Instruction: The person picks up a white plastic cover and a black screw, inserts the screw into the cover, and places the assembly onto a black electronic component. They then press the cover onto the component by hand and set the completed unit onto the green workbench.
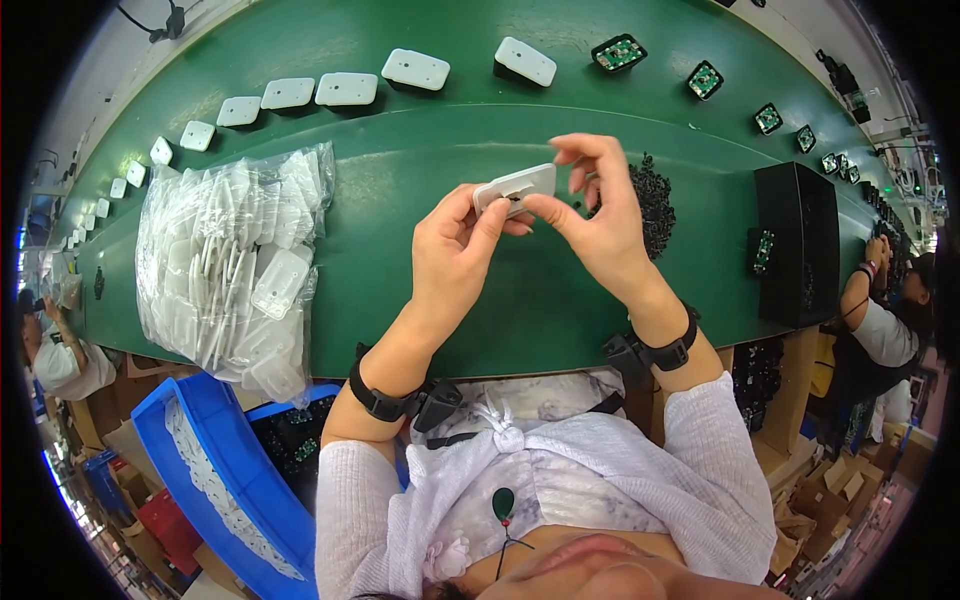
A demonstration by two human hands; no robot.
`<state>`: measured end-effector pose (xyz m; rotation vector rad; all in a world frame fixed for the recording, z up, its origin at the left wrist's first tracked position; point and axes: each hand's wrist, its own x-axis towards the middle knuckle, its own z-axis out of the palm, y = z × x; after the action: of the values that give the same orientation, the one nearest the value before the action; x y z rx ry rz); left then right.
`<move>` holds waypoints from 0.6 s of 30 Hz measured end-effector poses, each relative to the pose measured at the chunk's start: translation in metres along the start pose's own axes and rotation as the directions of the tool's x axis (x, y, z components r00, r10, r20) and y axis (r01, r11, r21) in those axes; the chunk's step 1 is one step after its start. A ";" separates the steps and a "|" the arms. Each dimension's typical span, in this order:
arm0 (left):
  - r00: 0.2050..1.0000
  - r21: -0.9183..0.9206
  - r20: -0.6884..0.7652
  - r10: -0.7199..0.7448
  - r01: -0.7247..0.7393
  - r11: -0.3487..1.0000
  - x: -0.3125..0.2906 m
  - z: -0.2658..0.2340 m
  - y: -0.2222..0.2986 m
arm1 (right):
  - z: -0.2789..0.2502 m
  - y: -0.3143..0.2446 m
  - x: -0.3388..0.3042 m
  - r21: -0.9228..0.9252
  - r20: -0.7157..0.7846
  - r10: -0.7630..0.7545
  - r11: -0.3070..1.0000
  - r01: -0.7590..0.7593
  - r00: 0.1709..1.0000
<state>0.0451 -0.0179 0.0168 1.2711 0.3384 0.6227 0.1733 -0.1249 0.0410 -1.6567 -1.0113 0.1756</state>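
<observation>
My left hand grips a white plastic cover, tilted above the green bench. Its thumb lies on the face turned towards me. A small dark part shows on that face, too small to name. My right hand has its thumb tip at the cover's near edge, by the dark part. The other right fingers are raised and bent, apart from the thumb, with nothing visible between them. Just beyond that hand lies a heap of small black parts, partly hidden by it.
A clear bag of white covers lies to the left. White-topped units and open black housings with green boards line the belt. A black box stands right; blue bins sit lower left. Other people work at both sides.
</observation>
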 end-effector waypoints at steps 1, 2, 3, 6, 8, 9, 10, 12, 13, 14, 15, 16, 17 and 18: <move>1.000 0.025 0.013 -0.008 0.008 1.000 0.000 -0.002 -0.001 | -0.002 -0.001 0.002 -0.041 0.091 -0.008 0.999 0.012 0.996; 1.000 0.019 0.027 -0.007 0.006 1.000 0.000 -0.001 -0.001 | -0.001 0.001 0.001 -0.006 0.126 -0.014 1.000 0.014 0.992; 0.999 0.056 0.048 -0.007 0.004 0.998 0.001 -0.001 -0.001 | -0.003 0.001 0.002 -0.018 0.114 -0.012 1.000 0.014 0.993; 0.994 0.151 0.106 -0.040 0.024 0.988 0.000 -0.003 0.002 | -0.012 -0.004 0.005 0.146 0.322 0.291 0.925 -0.352 0.901; 0.986 0.172 0.152 -0.071 0.044 0.984 0.001 -0.003 0.001 | -0.017 0.005 0.010 0.180 0.378 0.282 0.912 -0.369 0.882; 0.983 0.121 0.163 -0.087 0.068 0.990 0.002 -0.001 0.004 | -0.019 0.006 0.010 0.177 0.379 0.260 0.922 -0.346 0.888; 0.987 0.088 0.125 -0.102 0.091 0.992 0.002 0.005 0.008 | -0.019 0.009 0.009 0.185 0.340 0.258 0.925 -0.333 0.904; 0.987 0.059 0.107 -0.117 0.111 0.992 0.001 0.007 0.013 | -0.015 0.015 0.007 0.256 0.321 0.230 0.913 -0.318 0.919; 0.992 0.015 0.078 -0.097 0.096 0.995 0.001 0.007 0.014 | -0.017 0.014 0.005 0.249 0.293 0.237 0.916 -0.314 0.926; 0.996 -0.029 0.037 -0.079 0.080 0.996 0.002 0.004 0.015 | -0.018 0.013 0.006 0.264 0.320 0.205 0.918 -0.295 0.925; 0.995 -0.033 0.058 -0.077 0.079 0.996 0.005 -0.001 0.013 | -0.022 0.011 0.007 0.279 0.346 0.173 0.919 -0.277 0.922; 0.996 0.025 0.032 -0.083 0.082 0.996 0.009 -0.008 0.008 | -0.038 0.006 0.004 0.196 0.374 0.238 0.925 -0.327 0.897; 0.996 0.090 -0.010 -0.087 0.088 0.992 0.011 -0.020 0.004 | -0.053 0.000 0.004 -0.010 0.286 0.299 0.951 -0.309 0.911; 0.997 0.161 -0.010 -0.081 0.082 0.984 0.013 -0.033 0.004 | -0.070 0.001 -0.001 -0.378 0.085 0.131 0.921 -0.090 0.988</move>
<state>0.0353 0.0163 0.0129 1.4033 0.4489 0.5364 0.2141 -0.1759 0.0652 -2.0736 -1.0815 0.1558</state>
